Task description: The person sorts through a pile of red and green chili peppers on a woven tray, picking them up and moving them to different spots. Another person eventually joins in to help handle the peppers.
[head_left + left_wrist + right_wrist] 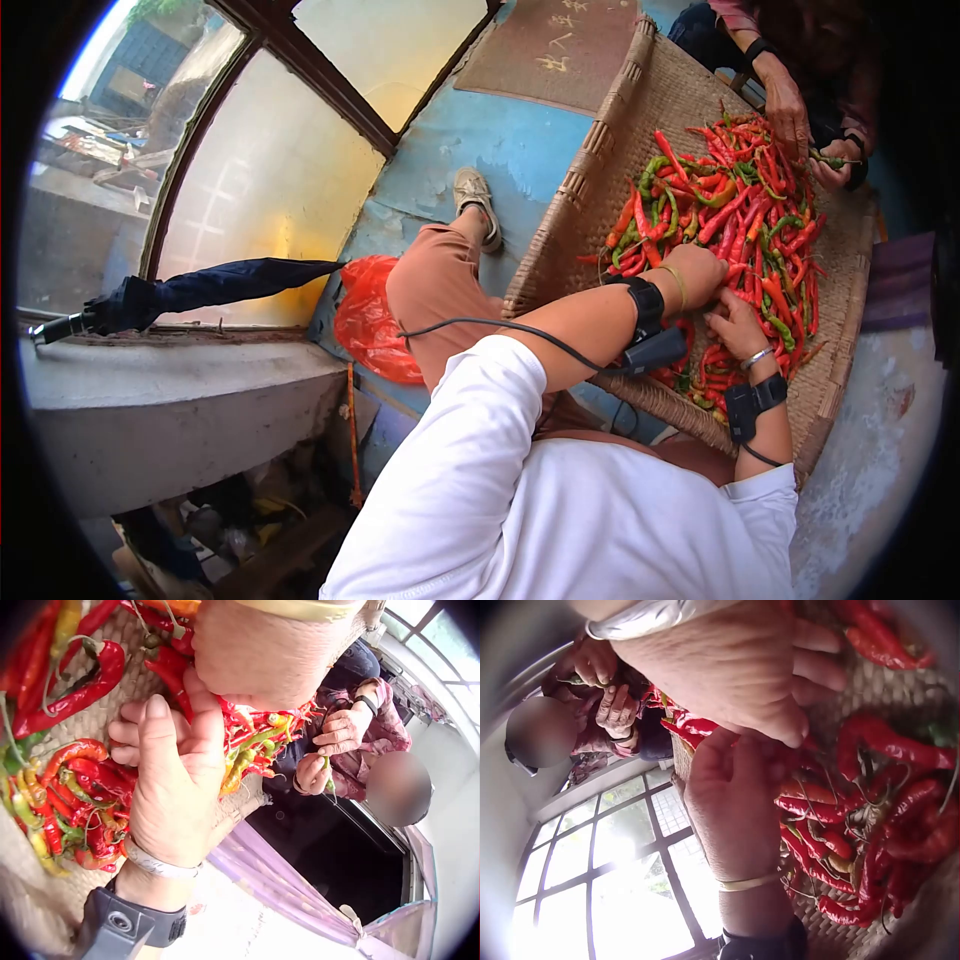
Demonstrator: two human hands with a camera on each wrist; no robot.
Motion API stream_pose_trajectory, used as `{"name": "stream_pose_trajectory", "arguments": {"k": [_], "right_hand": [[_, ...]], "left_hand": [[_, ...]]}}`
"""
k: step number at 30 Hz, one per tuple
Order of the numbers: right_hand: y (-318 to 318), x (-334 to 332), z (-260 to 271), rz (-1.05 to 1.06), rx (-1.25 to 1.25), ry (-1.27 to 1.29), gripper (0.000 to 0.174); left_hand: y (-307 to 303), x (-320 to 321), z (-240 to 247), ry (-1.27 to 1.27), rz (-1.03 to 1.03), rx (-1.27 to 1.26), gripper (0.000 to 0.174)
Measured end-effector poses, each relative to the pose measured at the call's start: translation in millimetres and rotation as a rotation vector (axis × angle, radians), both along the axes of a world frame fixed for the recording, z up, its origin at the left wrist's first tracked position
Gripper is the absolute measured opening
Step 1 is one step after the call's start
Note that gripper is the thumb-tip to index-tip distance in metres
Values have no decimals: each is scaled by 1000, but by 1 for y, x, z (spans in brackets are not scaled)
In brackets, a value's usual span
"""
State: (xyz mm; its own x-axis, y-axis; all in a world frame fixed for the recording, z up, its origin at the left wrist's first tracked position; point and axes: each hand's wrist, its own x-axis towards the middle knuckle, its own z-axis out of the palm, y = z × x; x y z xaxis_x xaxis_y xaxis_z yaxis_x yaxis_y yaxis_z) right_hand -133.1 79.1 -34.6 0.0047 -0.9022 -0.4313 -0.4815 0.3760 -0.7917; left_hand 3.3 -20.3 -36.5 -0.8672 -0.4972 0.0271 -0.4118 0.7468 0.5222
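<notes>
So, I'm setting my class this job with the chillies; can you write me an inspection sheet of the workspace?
surface: woven tray, raised rim
job's things: chilli peppers, mostly red, some green, heaped
clutter: folded umbrella by the window; red plastic bag
hands: left hand at the heap, grip unclear; right hand beside it, open
cables: dark cable crosses to the left forearm; another near the right wrist
surroundings: second person holding a green chilli
</notes>
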Motion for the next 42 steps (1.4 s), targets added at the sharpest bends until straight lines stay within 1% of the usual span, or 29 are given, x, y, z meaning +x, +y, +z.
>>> {"name": "stream_pose_trajectory", "arguments": {"k": [4,9,12,15,18,25,31,33,34,36,40,42], "right_hand": [[0,-1,-3,-20,10,-31,29],[-1,2,1,-49,-61,53,21],[-1,2,3,-26,-90,86,19],[-2,3,4,6,-104,128,20],[-2,5,8,13,-67,128,20],[-1,4,4,12,-89,125,19],[0,2,3,-54,-124,130,14],[-1,2,3,-135,-175,137,12],[-1,2,2,-133,-171,137,12],[-2,1,1,-205,-196,121,16],[-3,6,9,-279,-178,129,22],[-3,6,11,-276,-224,217,24]], "left_hand": [[0,1,3,-21,-19,-6,20],[0,-1,-1,-21,-27,-23,21],[1,-2,0,-44,-41,-24,20],[0,-2,0,-30,-38,-6,20],[1,-4,-2,-42,-32,-23,20],[1,-2,-4,-55,-32,-32,20],[1,-2,1,-87,-75,-31,18],[2,-4,-2,-114,-72,-36,17],[2,-4,-4,-114,-70,-32,17],[1,-4,-5,-117,-70,-45,17],[2,-5,-4,-117,-81,-45,17],[1,-5,-3,-135,-98,-43,17]]}}
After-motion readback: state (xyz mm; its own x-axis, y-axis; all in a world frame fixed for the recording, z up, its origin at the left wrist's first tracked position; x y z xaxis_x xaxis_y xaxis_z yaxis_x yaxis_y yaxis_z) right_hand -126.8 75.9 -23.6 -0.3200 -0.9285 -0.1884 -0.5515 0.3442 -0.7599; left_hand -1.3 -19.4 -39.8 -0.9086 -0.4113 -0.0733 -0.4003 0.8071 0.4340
